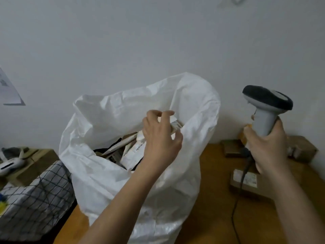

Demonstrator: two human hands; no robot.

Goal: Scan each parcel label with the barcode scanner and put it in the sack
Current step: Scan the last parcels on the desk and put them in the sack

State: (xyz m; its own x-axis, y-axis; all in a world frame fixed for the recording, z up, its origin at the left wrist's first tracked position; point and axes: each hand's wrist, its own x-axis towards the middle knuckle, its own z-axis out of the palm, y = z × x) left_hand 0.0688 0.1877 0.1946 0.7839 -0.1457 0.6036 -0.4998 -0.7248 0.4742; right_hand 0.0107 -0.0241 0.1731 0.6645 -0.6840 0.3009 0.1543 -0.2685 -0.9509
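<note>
- Your left hand point(161, 138) hangs over the mouth of the white sack point(133, 155), fingers spread and loosely bent; its grip holds nothing that can be made out, though a small white parcel point(175, 125) sits just beyond the fingertips, at the sack's far rim.
- Your right hand point(267, 143) has its grip curled round the handle of the barcode scanner point(265, 106), head tilted up and to the left, its cable point(241, 184) trailing down.
- The sack stands open against the wall on the wooden worktop point(211, 199), with several parcels point(130, 152) piled inside.
- To the right of the sack, brown boxes point(246, 182) lie on the worktop, one with a white label facing up.
- At the left, a netted bundle point(35, 196) sits beside the sack.
</note>
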